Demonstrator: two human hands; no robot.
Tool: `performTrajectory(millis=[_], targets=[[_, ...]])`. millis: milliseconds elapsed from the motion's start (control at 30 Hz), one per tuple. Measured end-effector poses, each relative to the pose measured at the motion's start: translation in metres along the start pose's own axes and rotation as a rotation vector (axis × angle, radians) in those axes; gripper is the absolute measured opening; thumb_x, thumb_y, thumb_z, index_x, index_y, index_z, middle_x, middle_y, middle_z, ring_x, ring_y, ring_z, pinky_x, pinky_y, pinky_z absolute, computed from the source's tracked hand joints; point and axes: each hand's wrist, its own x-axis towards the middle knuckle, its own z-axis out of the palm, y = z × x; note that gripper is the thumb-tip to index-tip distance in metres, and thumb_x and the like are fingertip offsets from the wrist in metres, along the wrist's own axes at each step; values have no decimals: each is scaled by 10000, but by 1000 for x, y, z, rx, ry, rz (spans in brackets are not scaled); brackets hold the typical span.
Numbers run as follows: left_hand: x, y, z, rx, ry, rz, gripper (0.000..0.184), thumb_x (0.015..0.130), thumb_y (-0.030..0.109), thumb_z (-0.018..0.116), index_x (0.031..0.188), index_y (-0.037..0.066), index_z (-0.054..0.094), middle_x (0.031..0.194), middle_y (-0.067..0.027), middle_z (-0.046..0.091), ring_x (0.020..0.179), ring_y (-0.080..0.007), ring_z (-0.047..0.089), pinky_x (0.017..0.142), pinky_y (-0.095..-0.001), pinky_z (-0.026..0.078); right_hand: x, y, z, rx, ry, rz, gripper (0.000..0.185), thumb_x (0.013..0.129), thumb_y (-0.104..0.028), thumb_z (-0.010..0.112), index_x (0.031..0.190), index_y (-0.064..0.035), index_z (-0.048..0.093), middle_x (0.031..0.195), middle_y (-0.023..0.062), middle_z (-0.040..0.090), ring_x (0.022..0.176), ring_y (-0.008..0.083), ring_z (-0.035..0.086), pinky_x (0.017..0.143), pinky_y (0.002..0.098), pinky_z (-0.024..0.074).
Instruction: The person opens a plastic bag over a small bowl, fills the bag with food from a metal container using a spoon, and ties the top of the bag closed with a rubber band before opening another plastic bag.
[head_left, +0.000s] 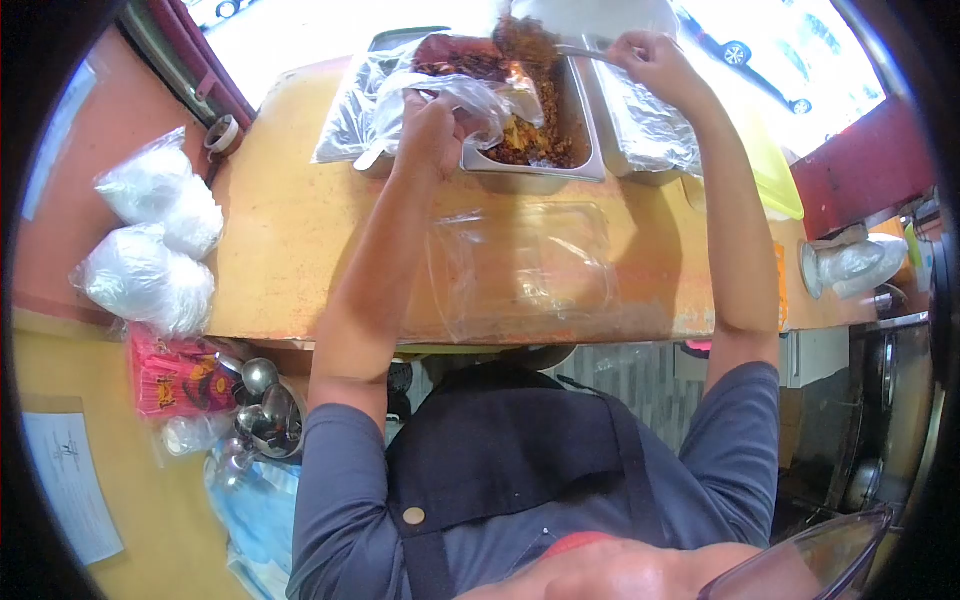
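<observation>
The right hand (655, 62) is closed around the handle of a spoon (585, 53) heaped with brown food (527, 42), held over the far side of a metal tray (592, 172). The left hand (432, 128) pinches a plastic bag (475, 97) at the tray's left side. Clear plastic (530, 265) lies nearer on the table (300, 230), with white bags (150, 265) to the left.

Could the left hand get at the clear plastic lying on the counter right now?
Probably yes: the clear plastic lies on the counter between the left hand and the body, with nothing seen on top. That hand holds a bag, though, and might need to free itself first.
</observation>
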Motion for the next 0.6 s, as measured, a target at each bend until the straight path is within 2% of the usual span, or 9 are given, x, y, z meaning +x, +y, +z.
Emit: performTrajectory(millis=[33,67,100,167,267,300,400,500,600], targets=[[-7,6,9,-46,33,-57,241,879,3,398,1119,-13,423,1086,-175,524,889,-240,614,681,-369,564,3,4,9,-41,41,-14,241,841,-299,594,915,-78,658,652,23,557,607,111,481,569,291,400],[14,-9,-5,-108,-129,-85,445,843,-59,422,1219,12,193,1089,-199,479,880,-298,618,657,-393,597,5,10,21,-81,83,-28,226,841,-293,593,917,-89,654,671,27,576,612,126,508,576,303,418],[9,-7,1,-81,-87,-90,370,857,-41,408,1190,-1,251,1078,-192,497,871,-289,621,664,-387,590,7,11,30,-122,124,-43,211,841,-287,592,919,-100,650,690,30,594,616,140,536,582,316,437],[-5,-2,19,-26,-3,-99,249,884,-4,379,1132,-26,367,1058,-179,533,852,-273,627,679,-373,577,-12,-35,33,-388,256,-92,174,835,-279,594,910,-127,637,747,19,607,663,181,579,601,336,464],[13,-16,3,-107,-173,-193,437,848,-62,395,1232,7,195,1075,-204,485,865,-302,623,626,-388,597,-21,-46,39,-629,415,-220,121,822,-263,600,893,-166,617,797,-5,602,726,219,606,603,350,488],[12,-16,5,-93,-134,-184,438,848,-63,392,1233,8,195,1070,-202,487,860,-302,624,632,-391,597,-21,-44,41,-682,462,-273,105,816,-257,602,886,-179,611,808,-14,596,746,228,609,599,351,492],[8,-18,8,-74,-67,-166,437,848,-67,389,1232,12,197,1061,-199,491,844,-300,628,648,-399,595,-24,-40,40,-694,545,-394,82,801,-247,610,873,-207,612,803,-16,586,756,206,609,572,334,492],[14,-24,1,-96,-116,-164,425,847,-67,394,1220,12,206,1064,-200,486,835,-297,628,661,-406,593,-35,-50,38,-639,493,-314,150,742,-150,584,890,-163,602,860,19,599,842,227,609,630,362,519],[14,-24,-1,-104,-156,-154,396,852,-60,395,1201,9,221,1074,-201,478,832,-295,626,665,-415,591,-37,-45,43,-633,455,-308,122,787,-201,571,899,-166,605,865,33,620,814,244,620,634,376,517]])
